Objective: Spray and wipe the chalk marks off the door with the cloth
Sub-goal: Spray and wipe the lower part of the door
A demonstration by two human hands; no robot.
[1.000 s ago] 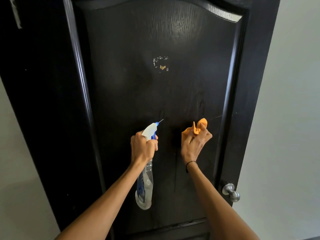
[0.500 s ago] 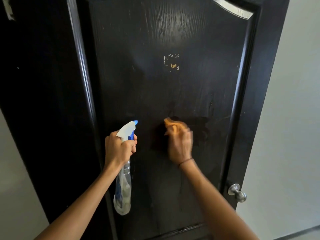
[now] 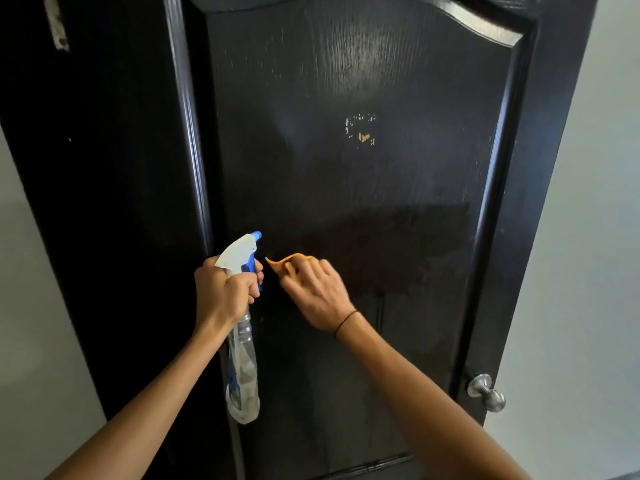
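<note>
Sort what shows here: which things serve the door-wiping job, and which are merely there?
In use: spray bottle in the left hand; orange cloth under the right hand; black door.

Merely there: silver door knob; chipped patch on the panel; tape strip at upper left; grey wall.

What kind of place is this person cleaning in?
Most likely a room or hallway inside a home. A dark wood-grain panelled door with a round metal knob sits between plain pale painted walls, and the cleaning is done with a household spray bottle.
</note>
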